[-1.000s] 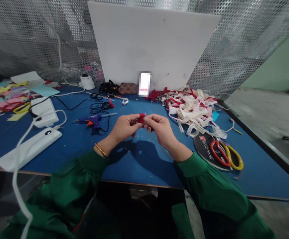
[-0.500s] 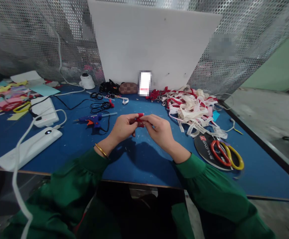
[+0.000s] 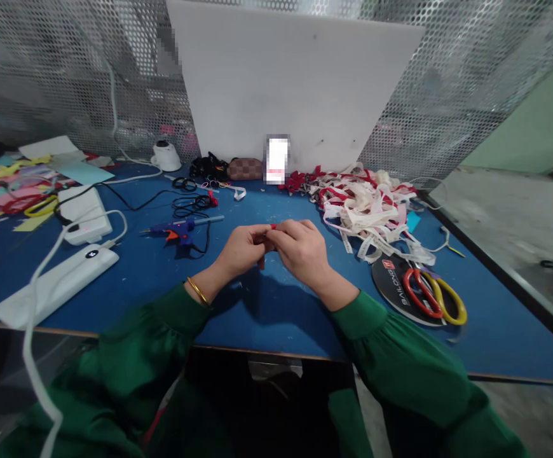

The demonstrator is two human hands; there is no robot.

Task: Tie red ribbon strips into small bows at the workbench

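Note:
My left hand point(image 3: 244, 248) and my right hand point(image 3: 300, 249) meet above the middle of the blue table, fingers closed together. Pinched between them is a small piece of red ribbon point(image 3: 273, 226), of which only a sliver shows over the fingertips; the rest is covered by my fingers. A gold bangle circles my left wrist. To the left of my left hand a blue glue gun point(image 3: 177, 231) with an orange trigger lies on its side, a clear glue stick poking out of its back.
A heap of white, pink and red ribbons point(image 3: 365, 203) spreads at the right. Scissors point(image 3: 431, 296) with red and yellow handles rest on a black disc. White power strips point(image 3: 57, 283) with cables and coloured sheets lie left. A phone point(image 3: 276, 159) leans against the white board point(image 3: 295, 83).
My right hand has turned over and its fingers have closed further round the red ribbon, hiding most of it. Both hands have dropped slightly nearer to me.

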